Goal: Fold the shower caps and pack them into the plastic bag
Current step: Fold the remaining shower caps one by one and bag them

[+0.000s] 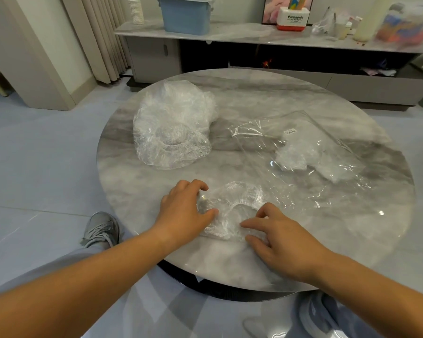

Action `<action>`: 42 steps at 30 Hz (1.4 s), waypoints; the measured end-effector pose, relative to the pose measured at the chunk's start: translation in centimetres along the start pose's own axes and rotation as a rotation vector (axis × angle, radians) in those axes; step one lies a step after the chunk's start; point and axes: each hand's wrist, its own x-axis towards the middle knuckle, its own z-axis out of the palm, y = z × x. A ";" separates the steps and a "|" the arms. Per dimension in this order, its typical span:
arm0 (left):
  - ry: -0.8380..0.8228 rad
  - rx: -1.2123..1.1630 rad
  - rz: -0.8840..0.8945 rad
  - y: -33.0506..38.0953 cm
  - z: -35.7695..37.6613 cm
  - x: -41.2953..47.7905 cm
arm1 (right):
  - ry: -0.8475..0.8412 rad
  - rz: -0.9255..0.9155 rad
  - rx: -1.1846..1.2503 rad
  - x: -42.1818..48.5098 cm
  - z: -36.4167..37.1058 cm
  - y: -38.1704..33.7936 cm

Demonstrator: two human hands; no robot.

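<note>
Your left forearm runs off-frame at seven o'clock, and the shower cap shows only blurred clear folds. Your left hand and right hand pinch it with curled fingers.

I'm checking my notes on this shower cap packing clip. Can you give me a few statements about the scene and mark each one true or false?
1. The left hand and right hand are both on one shower cap near the front edge of the table. True.
2. The plastic bag is empty. False: crumpled caps already lie inside it.
3. A pile of loose caps sits on the far left part of the table. True.
4. The plastic bag lies to the left of the pile. False: it lies to the right of it.
5. The blue bin stands on the round table. False: it stands on the shelf behind.
</note>
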 end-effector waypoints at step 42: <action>-0.132 0.152 -0.055 0.8 0.8 -0.3 | 0.242 -0.045 0.484 3.4 -2.3 -2.0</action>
